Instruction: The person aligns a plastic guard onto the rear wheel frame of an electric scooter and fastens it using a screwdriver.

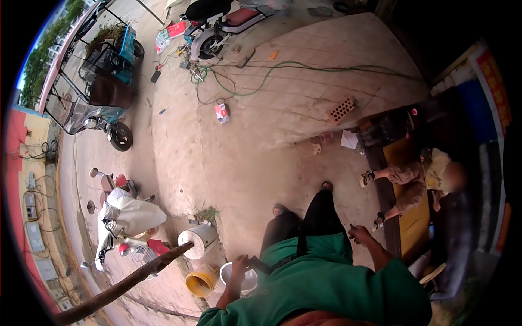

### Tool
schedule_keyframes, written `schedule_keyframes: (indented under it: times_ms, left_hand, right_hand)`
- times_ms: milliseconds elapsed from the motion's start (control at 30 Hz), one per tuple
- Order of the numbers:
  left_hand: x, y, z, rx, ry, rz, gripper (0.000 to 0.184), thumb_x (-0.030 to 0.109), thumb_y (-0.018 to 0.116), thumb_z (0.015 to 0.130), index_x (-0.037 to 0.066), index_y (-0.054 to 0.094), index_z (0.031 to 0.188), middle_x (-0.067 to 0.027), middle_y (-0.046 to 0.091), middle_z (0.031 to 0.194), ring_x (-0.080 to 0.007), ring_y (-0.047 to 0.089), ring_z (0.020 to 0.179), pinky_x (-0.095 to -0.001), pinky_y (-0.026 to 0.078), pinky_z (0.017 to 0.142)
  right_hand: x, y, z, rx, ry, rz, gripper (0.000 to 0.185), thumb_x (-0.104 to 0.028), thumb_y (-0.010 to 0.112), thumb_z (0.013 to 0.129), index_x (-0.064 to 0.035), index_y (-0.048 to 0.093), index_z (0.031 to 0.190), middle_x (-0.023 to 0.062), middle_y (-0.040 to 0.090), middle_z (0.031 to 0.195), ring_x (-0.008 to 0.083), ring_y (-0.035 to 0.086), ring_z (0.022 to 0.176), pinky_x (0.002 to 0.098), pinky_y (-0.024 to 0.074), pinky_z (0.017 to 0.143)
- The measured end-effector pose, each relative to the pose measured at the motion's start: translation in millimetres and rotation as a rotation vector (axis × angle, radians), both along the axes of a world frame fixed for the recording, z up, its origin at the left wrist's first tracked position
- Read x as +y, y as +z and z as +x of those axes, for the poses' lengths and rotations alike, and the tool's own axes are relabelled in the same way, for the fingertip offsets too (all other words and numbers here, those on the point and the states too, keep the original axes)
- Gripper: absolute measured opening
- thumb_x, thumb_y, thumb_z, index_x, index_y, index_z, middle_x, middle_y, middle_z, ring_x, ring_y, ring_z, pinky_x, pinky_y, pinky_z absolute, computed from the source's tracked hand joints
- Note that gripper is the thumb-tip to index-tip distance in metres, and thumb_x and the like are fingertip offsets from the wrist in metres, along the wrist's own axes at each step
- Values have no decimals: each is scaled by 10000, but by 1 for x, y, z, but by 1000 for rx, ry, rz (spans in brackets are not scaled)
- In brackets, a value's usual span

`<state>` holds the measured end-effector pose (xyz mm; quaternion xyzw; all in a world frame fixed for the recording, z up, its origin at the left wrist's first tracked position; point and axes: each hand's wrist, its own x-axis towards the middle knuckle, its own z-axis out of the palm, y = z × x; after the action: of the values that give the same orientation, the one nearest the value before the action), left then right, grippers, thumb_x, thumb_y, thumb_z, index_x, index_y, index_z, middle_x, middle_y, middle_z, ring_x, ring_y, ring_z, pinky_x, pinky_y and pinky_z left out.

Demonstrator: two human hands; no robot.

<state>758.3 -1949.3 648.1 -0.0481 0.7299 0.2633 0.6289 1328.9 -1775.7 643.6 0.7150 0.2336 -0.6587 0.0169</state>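
Low at my left side is my left hand (240, 264), its fingers curled by the waist of my green shirt (321, 277). A dark grey flat thing (261, 265) extends from it toward my belt, its kind unclear. Behind that hand stands a white bucket (248, 279). My right hand (359, 234) hangs out at my right side, closed, with a small dark tip (352, 226) poking from the fingers; I cannot make out what it is.
A wooden pole (125, 282) slants past a white drum (197, 242) and a yellow bucket (200, 281). A covered scooter (130, 214) and blue three-wheeler (106, 81) stand left. Ahead lie a green hose (293, 64), a perforated brick (341, 111) and a red-white box (222, 113). A person (408, 179) sits right.
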Motion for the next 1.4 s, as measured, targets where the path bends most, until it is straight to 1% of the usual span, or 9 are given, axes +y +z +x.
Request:
schedule_keyframes:
  times_ms: [133,233,433,533,633,833,933,1133,1400]
  left_hand:
    - [13,7,2,29,-14,0,414,320,651,948,63,585,1266,-86,688,1050,-215,677,889,-384,559,755]
    - [15,8,3,19,-26,3,400,311,653,951,64,587,1257,-81,691,1041,-203,674,899,-379,560,744]
    - [10,12,8,-26,27,3,360,285,635,968,55,587,1241,-71,697,1019,-184,677,822,-343,560,686]
    - [11,17,11,-42,37,4,368,282,638,968,50,579,1248,-71,700,1009,-187,675,776,-336,556,659]
    - [0,4,8,-45,63,28,370,276,645,964,47,576,1248,-80,701,1009,-190,675,767,-339,556,644]
    - [11,13,14,-3,70,-9,351,266,643,965,47,586,1233,-85,690,977,-193,669,751,-342,556,636]
    - [9,8,12,-13,78,-7,351,264,641,965,49,585,1236,-84,685,969,-201,667,751,-348,555,643]
    - [13,13,11,-30,70,-9,344,266,640,963,54,584,1227,-87,684,974,-214,668,765,-359,551,661]
    - [8,8,3,-9,50,-6,346,288,632,966,64,577,1224,-84,693,999,-202,675,793,-346,552,662]
  right_hand:
    - [-4,7,1,23,-46,-39,246,-215,655,938,-1,639,1058,111,649,801,171,497,564,378,382,495]
    - [-7,-1,5,31,-54,-46,248,-219,663,925,-3,642,1043,107,649,798,172,513,563,373,396,489]
    - [4,-8,5,-16,37,12,266,-237,679,896,-4,649,1018,101,659,800,174,547,563,363,429,482]
    - [11,0,-1,-46,83,51,249,-224,623,879,6,654,969,108,648,744,196,561,545,358,438,473]
    - [14,0,0,4,55,58,240,-222,627,879,3,646,959,106,644,743,193,552,538,361,430,468]
    - [17,2,0,18,23,38,226,-224,630,887,-6,629,950,100,633,739,184,536,538,364,414,467]
    - [18,-1,2,16,22,30,221,-222,631,885,-9,628,948,97,631,738,181,538,546,364,416,473]
    - [20,-3,0,2,36,29,223,-219,634,876,-6,629,940,93,633,747,176,536,549,361,417,475]
    - [24,8,-6,38,48,69,234,-225,633,874,0,633,939,89,630,728,173,530,532,351,416,464]
